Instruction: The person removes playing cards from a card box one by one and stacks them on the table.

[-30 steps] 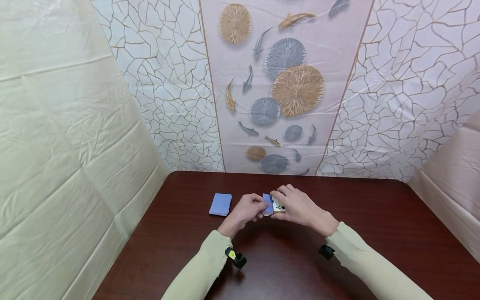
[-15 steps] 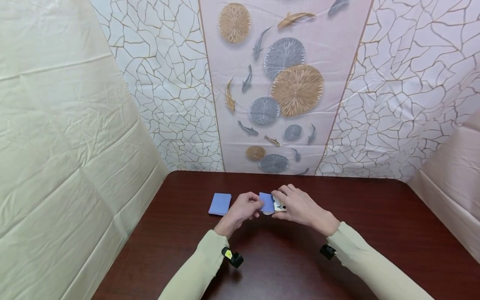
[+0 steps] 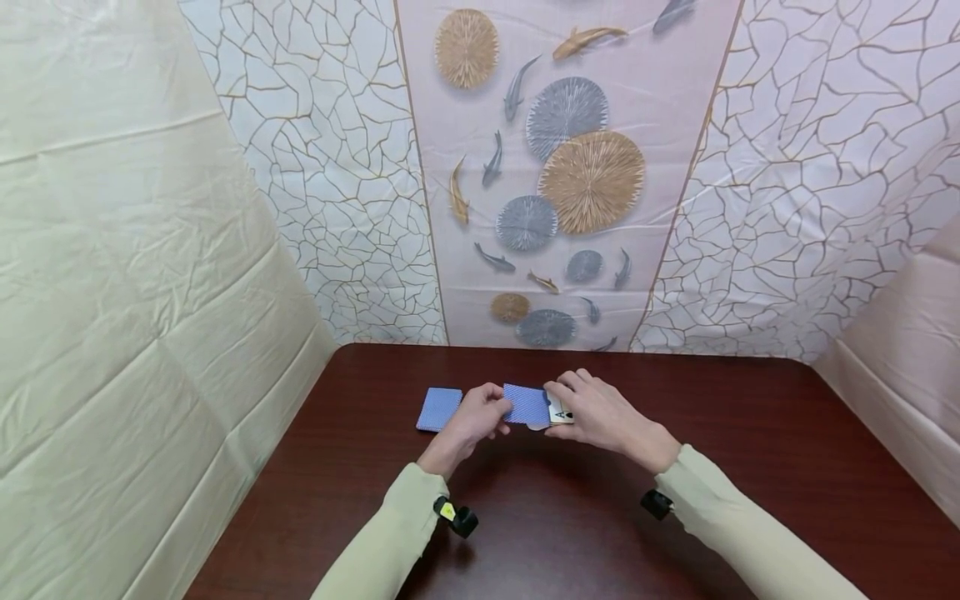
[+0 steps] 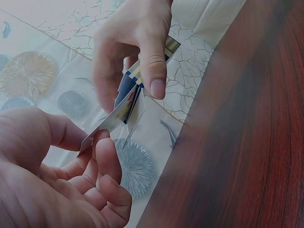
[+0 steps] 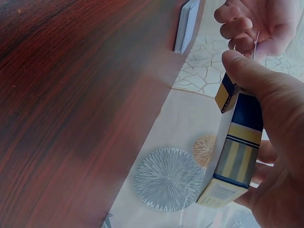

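Note:
In the head view my left hand [image 3: 476, 417] pinches a blue-backed playing card [image 3: 525, 404] by its left end, between thumb and fingers. The card's other end is at the mouth of a card box [image 3: 559, 408] with an ace printed on its face. My right hand [image 3: 603, 417] grips this box above the table. Seen from the right wrist, the box [image 5: 235, 147] shows blue, gold and grey bands along its side, with my thumb near its flap. From the left wrist, the card [image 4: 107, 123] is thin and seen nearly edge-on, with part of a printed face showing.
A neat stack of blue-backed cards [image 3: 439, 408] lies on the dark red-brown table [image 3: 675, 392], left of my left hand. A patterned cloth [image 3: 592, 183] hangs behind the table's far edge. Each sleeve bears a small black wrist camera, such as the left one [image 3: 457, 517].
My left hand has moved left, drawing the card further out of the box, so more of its blue back shows. The right hand and box have hardly moved.

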